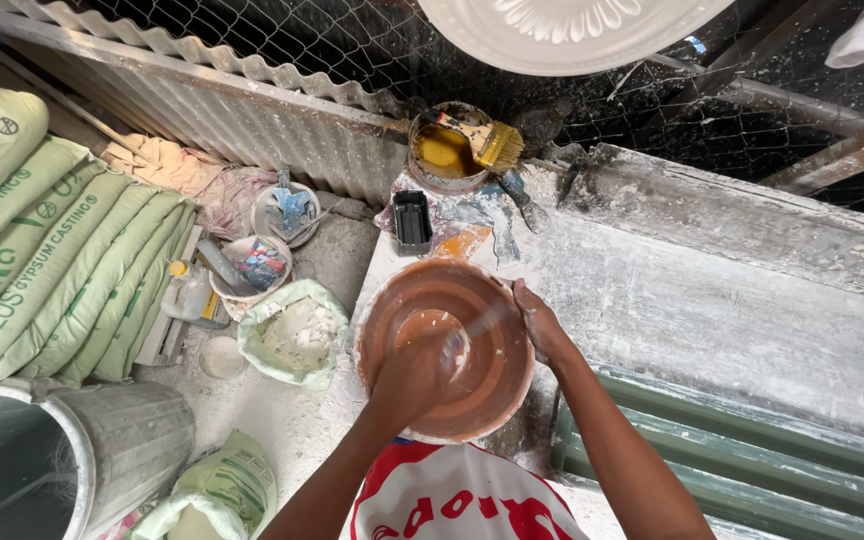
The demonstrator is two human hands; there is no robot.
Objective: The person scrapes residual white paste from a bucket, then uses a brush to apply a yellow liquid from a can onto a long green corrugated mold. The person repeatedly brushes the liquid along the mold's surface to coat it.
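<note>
While the right hand (542, 325) is gripping the orange bowl's (497, 385) three-o'clock rim to steady it, the left hand (414, 375) is reaching inside; its grip is unclear; a brush (482, 140) is resting at twelve o'clock.

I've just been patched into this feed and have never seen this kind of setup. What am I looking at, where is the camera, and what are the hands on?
There is no machine here: one camera on a person's head looks down at their own bare hands. The left hand is inside an orange-brown bowl holding white paste, blurred as if stirring. The right hand grips the bowl's rim. The bowl sits on a dusty white bench. Further back on it are a small black tray and a tin of yellow liquid with a brush across it. On the floor to the left lie green sacks, small tubs and an open bag of white powder.
</note>
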